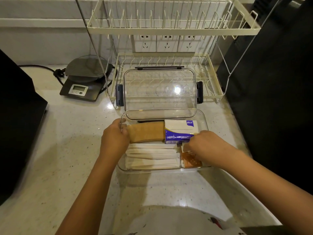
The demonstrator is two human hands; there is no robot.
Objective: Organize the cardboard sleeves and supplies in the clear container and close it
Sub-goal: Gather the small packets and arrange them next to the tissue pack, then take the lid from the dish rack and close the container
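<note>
Clear container (pixel 204 119) sits open on the speckled counter (pixel 67 150), right in front of the person. Near side of it: white paper-wrapped sticks (pixel 152 156) lying lengthwise in a stack, filling the left and middle. Near right corner: orange packets (pixel 191 161), partly under the right hand. Far side: brown cardboard sleeves (pixel 147 132) stacked flat on the left, touching a white-and-purple tissue pack (pixel 179 131) on the right.

Left hand (pixel 115 138) is at the container's left wall, fingers curled over the left end of the cardboard sleeves — gripping them, thumb side near the rim. Right hand (pixel 203 145) reaches in from the right, fingers bent down at the gap between tissue pack and orange packets; fingertips are hidden, so cannot tell whether they pinch anything. Both forearms come in low from the near edge.

Just behind the container, the clear lid (pixel 160 92) stands tilted up, leaning against the lower tier of a cream wire dish rack (pixel 215 85) — dark latches on its left, right and top edges. Left of the rack: a dark kitchen scale (pixel 84 80) with a cord. Wall sockets (pixel 166 43) behind the rack.
</note>
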